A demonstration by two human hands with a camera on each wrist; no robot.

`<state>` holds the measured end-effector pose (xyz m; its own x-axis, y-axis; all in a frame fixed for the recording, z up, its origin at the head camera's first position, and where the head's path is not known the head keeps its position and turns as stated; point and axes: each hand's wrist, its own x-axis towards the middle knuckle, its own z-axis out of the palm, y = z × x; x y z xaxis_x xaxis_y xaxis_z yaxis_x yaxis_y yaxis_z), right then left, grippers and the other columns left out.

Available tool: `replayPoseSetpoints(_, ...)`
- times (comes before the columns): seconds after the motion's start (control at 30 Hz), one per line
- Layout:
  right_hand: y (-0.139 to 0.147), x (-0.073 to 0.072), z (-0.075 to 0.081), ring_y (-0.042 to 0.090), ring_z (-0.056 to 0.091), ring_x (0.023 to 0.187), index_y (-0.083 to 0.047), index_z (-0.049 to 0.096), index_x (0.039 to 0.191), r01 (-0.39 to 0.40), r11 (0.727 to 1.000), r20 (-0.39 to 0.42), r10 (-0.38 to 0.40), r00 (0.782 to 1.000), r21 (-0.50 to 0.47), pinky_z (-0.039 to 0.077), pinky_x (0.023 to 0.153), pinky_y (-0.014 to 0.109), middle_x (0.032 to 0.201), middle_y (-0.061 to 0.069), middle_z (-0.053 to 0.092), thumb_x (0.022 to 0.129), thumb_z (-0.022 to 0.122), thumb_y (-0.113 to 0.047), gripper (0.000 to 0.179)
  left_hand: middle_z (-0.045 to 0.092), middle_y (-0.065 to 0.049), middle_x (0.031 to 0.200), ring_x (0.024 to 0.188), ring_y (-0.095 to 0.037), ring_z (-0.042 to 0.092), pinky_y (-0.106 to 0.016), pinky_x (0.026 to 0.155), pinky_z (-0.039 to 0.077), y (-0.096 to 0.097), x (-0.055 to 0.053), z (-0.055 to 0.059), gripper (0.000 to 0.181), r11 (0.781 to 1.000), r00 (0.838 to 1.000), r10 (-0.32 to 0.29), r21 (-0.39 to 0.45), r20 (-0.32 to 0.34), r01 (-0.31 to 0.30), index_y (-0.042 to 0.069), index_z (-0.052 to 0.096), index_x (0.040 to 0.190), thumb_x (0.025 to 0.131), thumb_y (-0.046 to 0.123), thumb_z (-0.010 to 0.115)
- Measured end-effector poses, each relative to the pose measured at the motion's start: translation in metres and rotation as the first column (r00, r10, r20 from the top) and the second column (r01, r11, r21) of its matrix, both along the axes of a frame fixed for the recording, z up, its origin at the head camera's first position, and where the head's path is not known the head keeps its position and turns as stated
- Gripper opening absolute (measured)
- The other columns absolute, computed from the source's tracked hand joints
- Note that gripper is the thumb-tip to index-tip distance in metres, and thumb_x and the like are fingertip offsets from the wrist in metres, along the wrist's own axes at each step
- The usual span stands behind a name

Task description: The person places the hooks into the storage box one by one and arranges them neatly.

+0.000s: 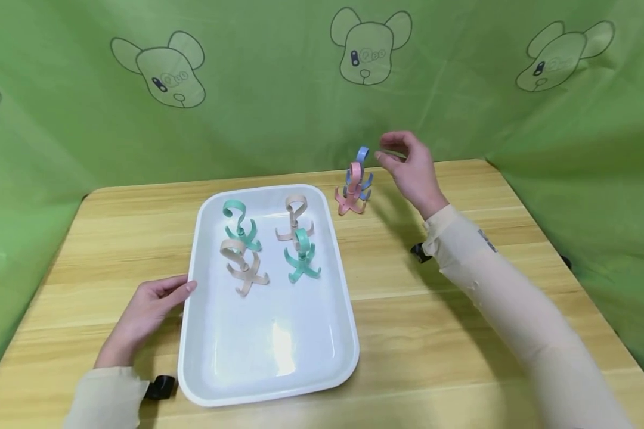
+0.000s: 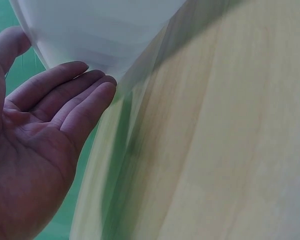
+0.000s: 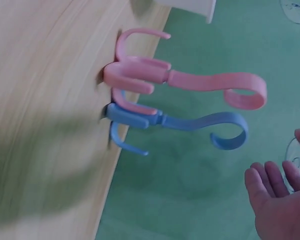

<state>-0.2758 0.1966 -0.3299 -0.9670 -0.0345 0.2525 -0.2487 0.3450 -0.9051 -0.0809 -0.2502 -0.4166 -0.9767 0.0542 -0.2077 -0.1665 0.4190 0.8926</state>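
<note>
Pale sleeves (image 1: 104,399) cover both of the person's forearms, and a black piece (image 1: 162,386) shows beside the left cuff. Just beyond that cuff, the left hand (image 1: 145,310) grips the left rim of a white tray (image 1: 271,390), thumb over the edge and fingers against the outer side. The tray lies on a wood-grained table (image 1: 424,357), with glare on its nearer half. Farther up in it, a beige hook (image 1: 247,274) leans left, and a green hook (image 1: 302,263) sits to its right. Behind these are another green hook (image 1: 240,231) at the left and another beige hook (image 1: 294,226) at the right; each has prongs below and a curled top. Outside the tray, just beside its far right corner, a pink hook (image 1: 355,173) stands on the table. Directly behind it stands a blue hook (image 1: 362,155); their prongs overlap in the right wrist view, though whether they touch is unclear. Near the blue curl, but apart from it, the right hand (image 1: 414,173) is released, fingers loosely bent and holding nothing. A green curtain (image 1: 279,131) printed with outlined animal heads rises behind everything.
</note>
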Motion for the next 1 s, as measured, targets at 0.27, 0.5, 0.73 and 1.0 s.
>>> replayPoseSetpoints(0.27,-0.001,-0.018,-0.016,0.027,0.051,0.123,0.003,0.052,0.132,-0.039,0.999,0.049,0.038,0.998,0.029,0.042,0.102,0.026,0.132,0.018,0.055,0.093,0.070,-0.010,0.046,0.061,-0.020,0.128,0.120,-0.029,0.054,-0.017,0.087,0.047,-0.004,0.001,-0.001,0.055,1.000,1.000,0.003,-0.007,0.010,-0.003,-0.007,0.058,0.130,0.100,0.038,0.059)
replayPoseSetpoints(0.5,-0.001,-0.029,-0.023,0.026,0.046,0.129,-0.001,0.048,0.138,-0.043,0.999,0.051,0.043,0.998,0.001,0.039,0.106,0.030,0.140,0.016,0.050,0.093,0.070,-0.013,0.052,0.061,-0.020,0.127,0.118,-0.027,0.056,-0.018,0.087,0.048,-0.003,0.000,0.001,0.055,1.000,1.000,-0.002,-0.018,0.006,0.002,-0.007,0.059,0.130,0.099,0.039,0.059)
replayPoseSetpoints(0.73,-0.001,-0.035,-0.025,0.029,0.045,0.130,0.002,0.049,0.138,-0.073,0.997,0.064,0.073,0.995,-0.007,0.038,0.107,0.033,0.140,0.018,0.049,0.092,0.070,-0.008,0.051,0.062,-0.020,0.126,0.110,-0.011,0.059,-0.020,0.087,0.048,-0.001,-0.001,0.001,0.055,1.000,1.000,-0.005,-0.016,0.009,0.005,-0.007,0.059,0.130,0.099,0.039,0.059)
replayPoseSetpoints(1.0,-0.001,-0.041,-0.033,0.027,0.047,0.128,0.001,0.049,0.138,-0.086,0.995,0.093,0.081,0.992,0.047,0.040,0.104,0.027,0.138,0.015,0.051,0.091,0.071,-0.011,0.053,0.062,-0.021,0.126,0.111,-0.013,0.059,-0.019,0.087,0.048,-0.001,-0.001,-0.001,0.055,1.000,1.000,0.000,-0.007,0.018,0.000,-0.008,0.058,0.129,0.099,0.039,0.059)
